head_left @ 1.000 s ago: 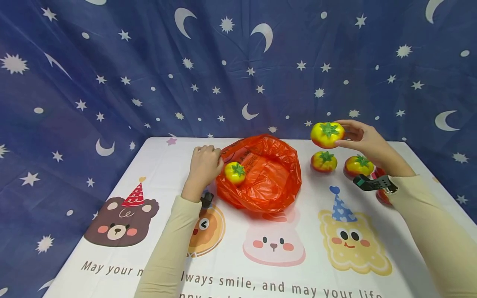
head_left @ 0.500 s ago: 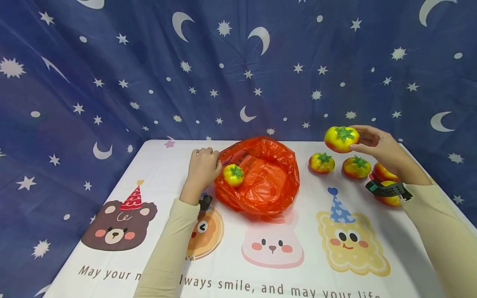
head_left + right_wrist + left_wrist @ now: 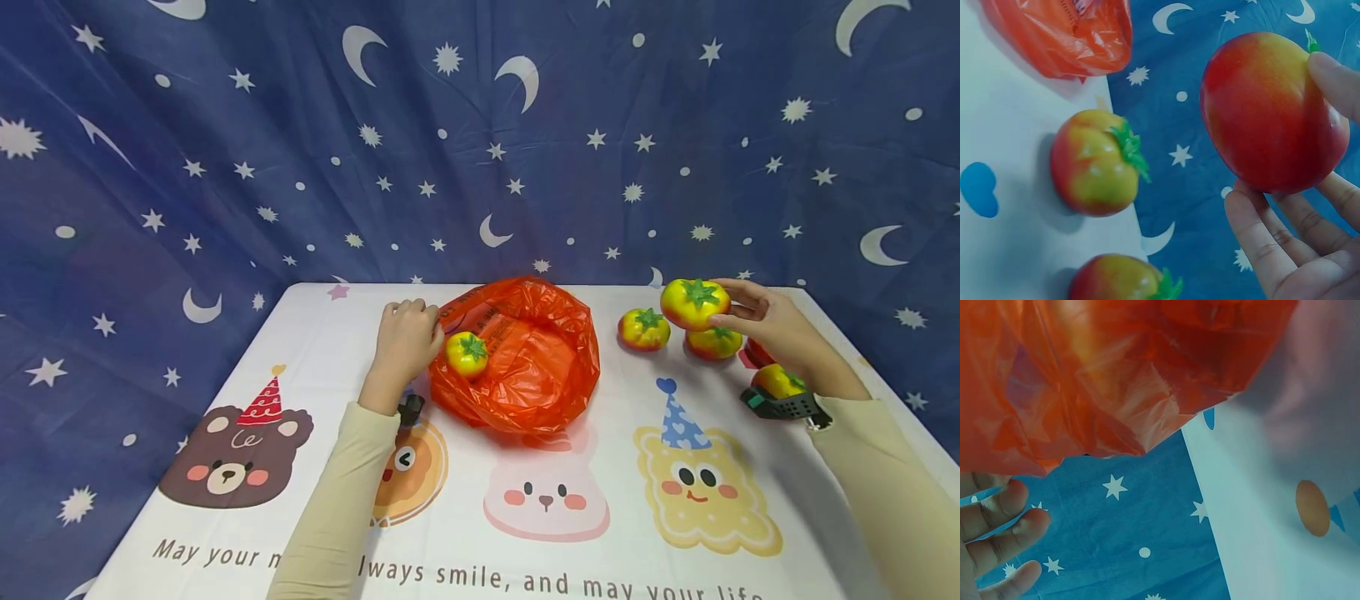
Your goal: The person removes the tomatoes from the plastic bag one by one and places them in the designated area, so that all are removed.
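Observation:
My left hand (image 3: 407, 340) pinches the left rim of a red plastic bag (image 3: 536, 375), which lies with its mouth spread open. Just inside that rim is a yellow-red toy tomato (image 3: 467, 356) with green leaves. In the left wrist view several fingertips (image 3: 1032, 528) show below the bag; the thumb is hidden. My right hand (image 3: 776, 329) holds another toy tomato (image 3: 695, 304) between thumb and fingers, raised over the table's back right. Below it a tomato (image 3: 714, 342) is partly covered from view. One more tomato (image 3: 643, 329) sits to its left.
Close to my right wrist lie another tomato (image 3: 778, 381) and a red one (image 3: 757, 354) mostly hidden by the hand. A white printed cloth (image 3: 551, 567) covers the table. Behind the far edge hangs a blue star curtain (image 3: 420, 125).
My right hand has moved right, then down, with the tomato, which now overlaps a tomato on the table. The left hand stays on the bag's rim. The head view has shifted slightly.

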Tool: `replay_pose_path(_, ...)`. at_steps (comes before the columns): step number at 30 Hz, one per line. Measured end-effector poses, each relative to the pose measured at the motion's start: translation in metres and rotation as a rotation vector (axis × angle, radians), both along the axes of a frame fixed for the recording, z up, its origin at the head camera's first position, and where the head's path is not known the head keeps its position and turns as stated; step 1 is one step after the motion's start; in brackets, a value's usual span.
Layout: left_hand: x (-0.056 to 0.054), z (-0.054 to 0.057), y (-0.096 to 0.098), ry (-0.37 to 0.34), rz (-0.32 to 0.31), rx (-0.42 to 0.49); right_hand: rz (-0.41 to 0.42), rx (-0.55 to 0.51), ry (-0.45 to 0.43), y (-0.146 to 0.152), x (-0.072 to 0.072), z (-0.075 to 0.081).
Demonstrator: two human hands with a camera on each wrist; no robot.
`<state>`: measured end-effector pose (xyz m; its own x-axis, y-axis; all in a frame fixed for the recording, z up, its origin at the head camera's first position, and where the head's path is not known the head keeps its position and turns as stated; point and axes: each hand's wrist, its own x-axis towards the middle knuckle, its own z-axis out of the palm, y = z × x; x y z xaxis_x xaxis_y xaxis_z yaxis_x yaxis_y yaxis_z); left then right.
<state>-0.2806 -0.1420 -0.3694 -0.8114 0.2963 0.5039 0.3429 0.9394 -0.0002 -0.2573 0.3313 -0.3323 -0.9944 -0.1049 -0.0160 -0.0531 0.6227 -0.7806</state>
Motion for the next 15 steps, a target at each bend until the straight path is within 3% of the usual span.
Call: replay_pose_path(15, -0.002, -0.002, 0.000, 0.013, -0.007, 0.002, -0.012, -0.008, -0.107, -0.003, 0.007, -0.033)
